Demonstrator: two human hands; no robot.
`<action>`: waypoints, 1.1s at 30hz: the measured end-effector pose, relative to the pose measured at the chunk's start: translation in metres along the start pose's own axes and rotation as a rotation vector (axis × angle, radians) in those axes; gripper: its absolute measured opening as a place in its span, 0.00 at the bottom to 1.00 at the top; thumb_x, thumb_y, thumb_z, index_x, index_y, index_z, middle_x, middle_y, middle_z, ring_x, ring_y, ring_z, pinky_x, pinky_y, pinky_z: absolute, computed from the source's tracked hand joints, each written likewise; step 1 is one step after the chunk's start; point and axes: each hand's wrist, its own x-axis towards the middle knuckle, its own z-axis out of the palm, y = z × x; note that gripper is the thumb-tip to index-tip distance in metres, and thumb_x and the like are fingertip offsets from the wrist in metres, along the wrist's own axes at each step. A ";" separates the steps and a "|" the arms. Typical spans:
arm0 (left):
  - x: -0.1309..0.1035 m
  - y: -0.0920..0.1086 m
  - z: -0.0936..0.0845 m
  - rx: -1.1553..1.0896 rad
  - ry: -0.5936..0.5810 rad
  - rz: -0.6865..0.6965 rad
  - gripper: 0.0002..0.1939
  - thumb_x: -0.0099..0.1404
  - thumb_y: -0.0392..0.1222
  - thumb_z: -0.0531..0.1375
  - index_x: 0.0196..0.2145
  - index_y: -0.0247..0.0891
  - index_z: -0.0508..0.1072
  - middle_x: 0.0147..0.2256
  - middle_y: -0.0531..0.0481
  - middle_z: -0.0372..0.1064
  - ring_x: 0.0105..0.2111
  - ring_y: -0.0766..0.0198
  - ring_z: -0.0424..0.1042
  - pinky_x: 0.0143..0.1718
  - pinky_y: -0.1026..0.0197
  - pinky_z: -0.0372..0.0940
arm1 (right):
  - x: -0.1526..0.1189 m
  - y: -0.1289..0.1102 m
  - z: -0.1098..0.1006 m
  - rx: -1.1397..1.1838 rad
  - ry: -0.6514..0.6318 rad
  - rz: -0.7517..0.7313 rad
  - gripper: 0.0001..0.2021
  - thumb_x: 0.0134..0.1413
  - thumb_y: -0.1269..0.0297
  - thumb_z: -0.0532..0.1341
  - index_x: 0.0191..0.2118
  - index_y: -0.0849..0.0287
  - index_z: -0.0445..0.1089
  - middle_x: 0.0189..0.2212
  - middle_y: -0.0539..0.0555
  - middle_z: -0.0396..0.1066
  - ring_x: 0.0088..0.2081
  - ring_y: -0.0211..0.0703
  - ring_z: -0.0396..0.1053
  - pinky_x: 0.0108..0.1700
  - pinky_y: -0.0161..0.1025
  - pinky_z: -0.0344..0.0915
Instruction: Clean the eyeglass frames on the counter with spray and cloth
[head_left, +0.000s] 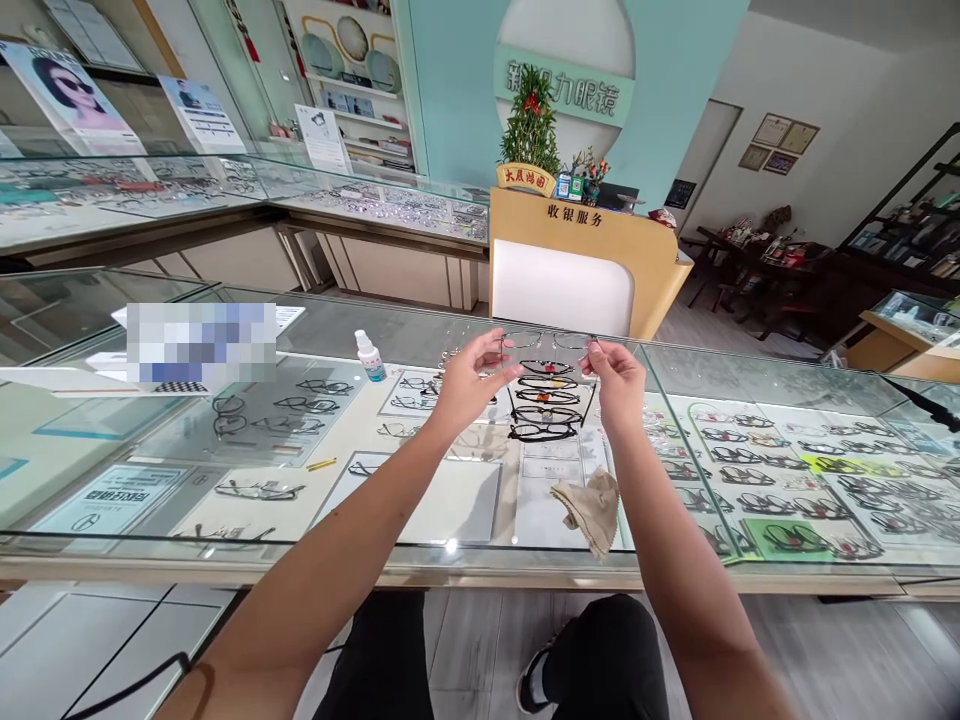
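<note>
A pair of thin-rimmed eyeglasses (576,342) is held up above the glass counter, lenses facing away from me and temples pointing back. My left hand (476,375) pinches its left side near the hinge. On the other side, my right hand (616,380) grips the frame by its right hinge and temple. Below my right hand, a crumpled beige cloth (591,508) lies on the counter top. A small white spray bottle (369,357) with a blue label stands upright to the left of my left hand.
Under the glass top (420,525) lie rows of eyeglass frames (544,415). A yellow stick-like item (322,464) is at the left, near a blurred-out paper stand (202,345). Beyond the counter stands a wooden cashier desk (585,222) with a plant (531,125).
</note>
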 end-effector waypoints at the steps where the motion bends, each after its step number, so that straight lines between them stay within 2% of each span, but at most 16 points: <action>1: 0.001 0.000 0.000 -0.017 0.009 0.004 0.39 0.57 0.54 0.78 0.63 0.38 0.77 0.58 0.36 0.81 0.51 0.50 0.83 0.58 0.44 0.77 | 0.000 -0.001 0.000 0.006 0.011 -0.004 0.21 0.50 0.42 0.76 0.37 0.56 0.80 0.24 0.50 0.78 0.28 0.42 0.73 0.38 0.43 0.73; 4: 0.001 0.001 -0.001 -0.047 0.069 0.020 0.28 0.63 0.57 0.74 0.53 0.37 0.81 0.49 0.38 0.85 0.48 0.51 0.84 0.55 0.46 0.78 | 0.000 -0.002 -0.001 -0.008 0.013 -0.012 0.22 0.52 0.41 0.75 0.38 0.56 0.80 0.25 0.51 0.80 0.28 0.42 0.73 0.38 0.44 0.73; 6: 0.001 0.002 -0.002 -0.045 0.115 0.042 0.24 0.65 0.59 0.72 0.48 0.36 0.82 0.44 0.40 0.85 0.45 0.53 0.84 0.54 0.47 0.78 | 0.000 0.000 -0.001 -0.019 0.001 -0.012 0.22 0.53 0.41 0.74 0.39 0.56 0.81 0.27 0.52 0.81 0.29 0.44 0.75 0.39 0.45 0.74; 11: 0.004 -0.004 -0.002 -0.020 0.187 0.105 0.22 0.66 0.59 0.70 0.45 0.37 0.83 0.40 0.44 0.84 0.40 0.56 0.83 0.49 0.52 0.78 | 0.002 0.013 -0.004 -0.137 -0.003 -0.090 0.24 0.56 0.39 0.72 0.44 0.55 0.85 0.44 0.60 0.87 0.40 0.52 0.81 0.44 0.49 0.75; 17: 0.000 -0.018 -0.001 0.091 0.233 0.138 0.19 0.70 0.58 0.67 0.46 0.39 0.82 0.40 0.45 0.83 0.41 0.57 0.82 0.48 0.55 0.75 | 0.000 0.022 -0.010 -0.365 -0.089 -0.199 0.22 0.68 0.45 0.63 0.51 0.54 0.87 0.39 0.57 0.82 0.43 0.52 0.78 0.47 0.49 0.71; 20: -0.001 -0.012 -0.002 0.143 0.262 0.175 0.19 0.72 0.58 0.64 0.44 0.39 0.81 0.38 0.46 0.82 0.39 0.58 0.80 0.47 0.56 0.73 | 0.003 0.015 -0.007 -0.374 -0.102 -0.241 0.23 0.69 0.45 0.61 0.51 0.56 0.86 0.41 0.58 0.83 0.42 0.52 0.78 0.49 0.50 0.71; 22: 0.003 0.003 -0.003 0.193 0.263 0.210 0.19 0.73 0.59 0.64 0.42 0.39 0.81 0.36 0.48 0.81 0.38 0.58 0.79 0.46 0.56 0.72 | 0.010 0.001 -0.002 -0.364 -0.083 -0.240 0.22 0.68 0.46 0.62 0.49 0.58 0.85 0.38 0.58 0.84 0.40 0.51 0.78 0.48 0.49 0.71; 25: 0.015 0.046 -0.006 0.234 0.284 0.325 0.18 0.73 0.59 0.64 0.40 0.40 0.81 0.34 0.49 0.81 0.38 0.58 0.79 0.46 0.56 0.72 | 0.021 -0.039 0.007 -0.333 -0.026 -0.261 0.18 0.65 0.48 0.66 0.46 0.57 0.83 0.33 0.56 0.84 0.35 0.49 0.77 0.44 0.47 0.72; 27: 0.023 0.084 -0.007 0.252 0.309 0.446 0.17 0.74 0.58 0.64 0.41 0.41 0.82 0.36 0.49 0.81 0.38 0.58 0.79 0.47 0.55 0.72 | 0.023 -0.075 0.013 -0.311 0.005 -0.387 0.15 0.66 0.50 0.67 0.46 0.56 0.81 0.35 0.55 0.85 0.37 0.48 0.79 0.47 0.46 0.73; 30: 0.027 0.136 -0.007 0.314 0.364 0.670 0.12 0.76 0.53 0.65 0.43 0.44 0.84 0.39 0.50 0.82 0.40 0.59 0.78 0.47 0.55 0.72 | 0.017 -0.123 0.019 -0.296 0.144 -0.586 0.12 0.68 0.52 0.68 0.44 0.55 0.81 0.38 0.56 0.86 0.40 0.47 0.81 0.47 0.46 0.75; 33: 0.028 0.164 -0.008 0.356 0.403 0.790 0.08 0.75 0.48 0.67 0.42 0.45 0.85 0.38 0.51 0.81 0.39 0.60 0.78 0.45 0.56 0.73 | 0.011 -0.143 0.021 -0.327 0.224 -0.709 0.09 0.69 0.55 0.67 0.42 0.54 0.81 0.37 0.54 0.85 0.39 0.46 0.80 0.45 0.45 0.76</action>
